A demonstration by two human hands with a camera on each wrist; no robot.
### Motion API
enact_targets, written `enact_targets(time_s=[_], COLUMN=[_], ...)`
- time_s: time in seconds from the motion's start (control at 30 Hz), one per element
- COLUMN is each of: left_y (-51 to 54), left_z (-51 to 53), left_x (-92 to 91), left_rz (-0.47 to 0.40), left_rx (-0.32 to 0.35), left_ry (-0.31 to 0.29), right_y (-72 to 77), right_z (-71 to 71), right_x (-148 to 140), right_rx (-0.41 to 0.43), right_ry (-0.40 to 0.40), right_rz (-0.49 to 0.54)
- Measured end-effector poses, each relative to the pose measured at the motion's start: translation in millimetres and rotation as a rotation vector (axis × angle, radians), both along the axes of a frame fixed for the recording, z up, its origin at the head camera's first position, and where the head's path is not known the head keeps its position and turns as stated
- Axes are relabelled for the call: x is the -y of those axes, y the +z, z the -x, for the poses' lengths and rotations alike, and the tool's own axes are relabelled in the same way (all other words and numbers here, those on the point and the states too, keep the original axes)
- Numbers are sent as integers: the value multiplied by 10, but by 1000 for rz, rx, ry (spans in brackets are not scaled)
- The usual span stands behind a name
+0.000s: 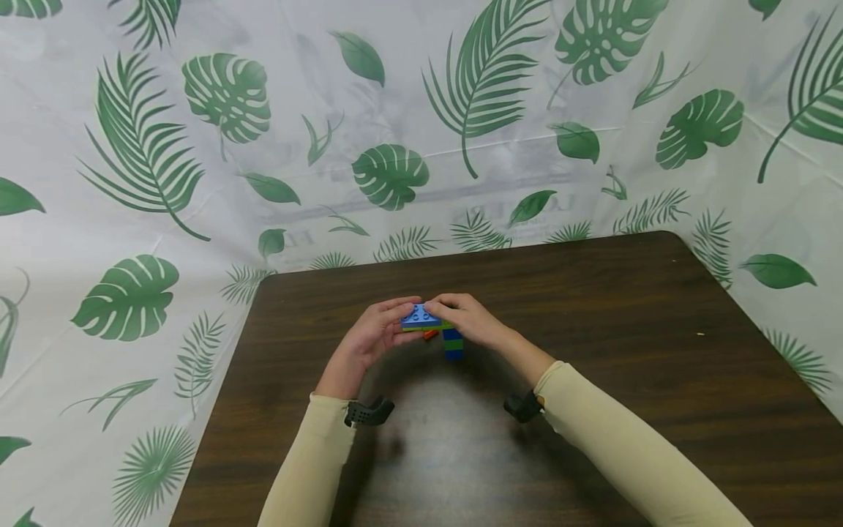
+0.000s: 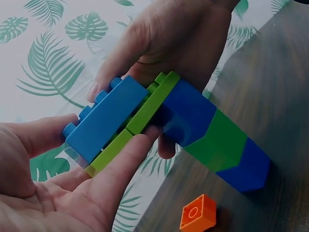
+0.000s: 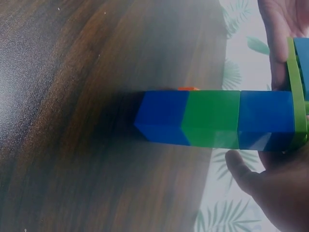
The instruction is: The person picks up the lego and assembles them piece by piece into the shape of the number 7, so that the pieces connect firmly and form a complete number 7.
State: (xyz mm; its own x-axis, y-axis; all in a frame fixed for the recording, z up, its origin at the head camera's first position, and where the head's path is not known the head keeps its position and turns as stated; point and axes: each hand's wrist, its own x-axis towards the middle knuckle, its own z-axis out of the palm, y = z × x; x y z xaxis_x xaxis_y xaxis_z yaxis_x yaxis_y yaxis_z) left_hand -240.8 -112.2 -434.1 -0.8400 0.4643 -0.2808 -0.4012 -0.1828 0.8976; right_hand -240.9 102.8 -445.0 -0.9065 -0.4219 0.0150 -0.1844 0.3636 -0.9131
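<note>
A blue toy building brick (image 1: pixel 420 316) with studs lies over lime green plates (image 2: pixel 153 104), and in the left wrist view a narrow gap shows between them. Beneath one end of the lime layer is a column of a dark blue brick (image 2: pixel 189 112), a green brick (image 2: pixel 219 140) and another blue brick (image 2: pixel 247 166). My left hand (image 1: pixel 370 333) pinches the blue brick and lime layer, thumb on the studded side and fingers underneath. From the right, my right hand (image 1: pixel 470 320) grips the same build, its thumb at the studs; its other fingers are partly hidden.
An orange brick (image 2: pixel 198 213) lies on the dark wooden table (image 1: pixel 593 329), close to the column. A white sheet with green leaves (image 1: pixel 296 132) hangs behind the table's far edge. Dark bands (image 1: pixel 370 412) circle both wrists.
</note>
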Motion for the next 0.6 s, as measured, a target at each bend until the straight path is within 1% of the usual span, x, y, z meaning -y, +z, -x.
enact_targets(time_s=[0.03,0.27,0.43,0.6], left_y=[-3,-29,-59,-76], left_z=[3,3,-10,-21], left_x=[1,-4,-15,-26], left_rz=[-2,-5,-20,-16], left_rx=[-1,-32,-36,-43], left_ry=[0,13,37,49], right_y=[2,390,396,392], right_z=[1,-195,-203,-204], right_x=[-1,37,40,37], right_rx=[1,38,51,60], right_ry=[2,5,-8,-10], right_rz=[4,15,12,8])
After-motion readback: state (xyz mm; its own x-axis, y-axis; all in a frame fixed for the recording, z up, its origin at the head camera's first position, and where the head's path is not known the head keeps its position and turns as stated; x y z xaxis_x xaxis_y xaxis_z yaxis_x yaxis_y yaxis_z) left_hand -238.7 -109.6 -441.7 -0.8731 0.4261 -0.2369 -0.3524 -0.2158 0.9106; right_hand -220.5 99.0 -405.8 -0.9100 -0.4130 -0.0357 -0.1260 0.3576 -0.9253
